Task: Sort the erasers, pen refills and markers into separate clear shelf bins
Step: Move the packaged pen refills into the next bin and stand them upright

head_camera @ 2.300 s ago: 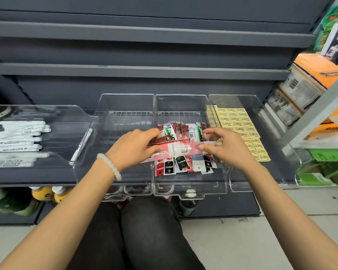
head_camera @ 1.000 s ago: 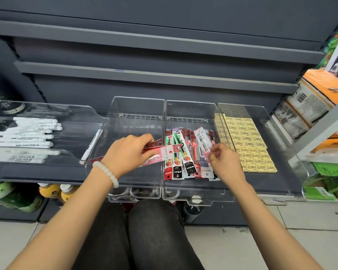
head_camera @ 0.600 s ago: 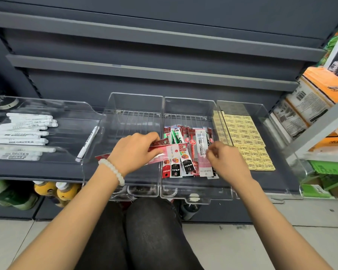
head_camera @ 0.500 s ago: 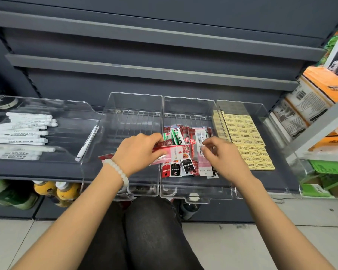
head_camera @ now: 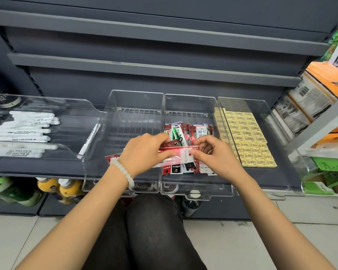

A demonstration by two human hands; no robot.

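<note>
Both hands pinched one pink refill packet [head_camera: 180, 153] over the middle bin [head_camera: 195, 190]: left hand [head_camera: 144, 152] gripped its left half, right hand [head_camera: 213, 154] its right end; erasers [head_camera: 248, 141] lay right of them.

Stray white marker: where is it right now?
Head view, left of centre: the stray marker leans against the left wall of the empty bin, apart from the marker pile further left.

A dark grey shelf [head_camera: 37, 169] is sitting before me, carrying four clear bins [head_camera: 134, 102] side by side.
</note>
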